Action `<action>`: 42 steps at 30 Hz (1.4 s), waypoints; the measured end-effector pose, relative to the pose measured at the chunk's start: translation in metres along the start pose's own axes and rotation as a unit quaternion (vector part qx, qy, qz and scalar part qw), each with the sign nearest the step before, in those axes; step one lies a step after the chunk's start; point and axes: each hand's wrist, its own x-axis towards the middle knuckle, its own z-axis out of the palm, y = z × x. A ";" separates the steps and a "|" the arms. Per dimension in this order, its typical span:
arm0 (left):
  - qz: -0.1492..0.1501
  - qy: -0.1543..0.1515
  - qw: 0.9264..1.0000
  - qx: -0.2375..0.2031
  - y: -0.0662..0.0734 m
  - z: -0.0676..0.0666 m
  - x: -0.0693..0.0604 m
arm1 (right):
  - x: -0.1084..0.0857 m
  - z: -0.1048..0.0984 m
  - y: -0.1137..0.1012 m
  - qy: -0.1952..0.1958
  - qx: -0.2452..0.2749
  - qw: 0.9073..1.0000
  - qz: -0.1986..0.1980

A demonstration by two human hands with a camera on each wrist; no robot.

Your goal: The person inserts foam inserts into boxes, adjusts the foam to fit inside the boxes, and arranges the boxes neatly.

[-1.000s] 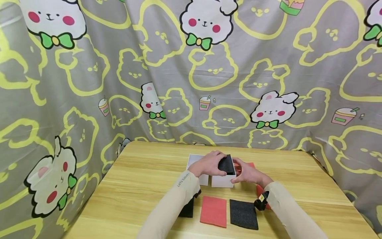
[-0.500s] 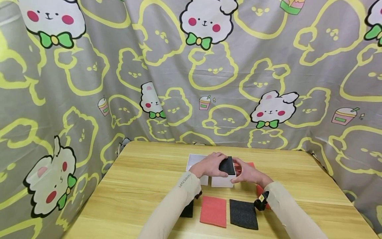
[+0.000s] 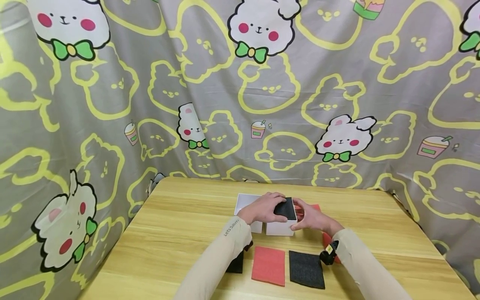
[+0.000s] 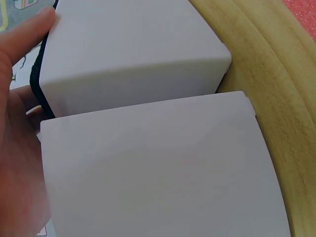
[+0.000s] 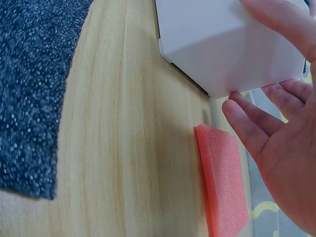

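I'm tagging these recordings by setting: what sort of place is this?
Probably an indoor spot set up for recording, though nothing shows what kind of building. A cartoon-print cloth hangs behind a wooden table, and a small black wrist camera is in view.

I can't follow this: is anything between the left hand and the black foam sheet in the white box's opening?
Nothing visible: the left hand touches the black foam sheet directly. The right hand is at the side of the white box.
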 end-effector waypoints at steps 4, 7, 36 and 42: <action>0.010 0.004 1.000 -0.003 0.000 0.001 0.000 | 0.000 0.000 0.001 0.000 0.006 1.000 0.001; 0.011 0.004 1.000 -0.003 0.000 0.002 0.001 | -0.001 0.000 0.002 -0.002 0.006 1.000 -0.003; -0.011 -0.002 0.999 0.039 0.002 0.008 0.008 | 0.001 -0.002 0.005 -0.007 0.006 1.000 -0.007; -0.004 -0.003 0.999 0.040 0.002 0.009 0.008 | 0.001 -0.001 0.004 -0.007 0.005 1.000 -0.010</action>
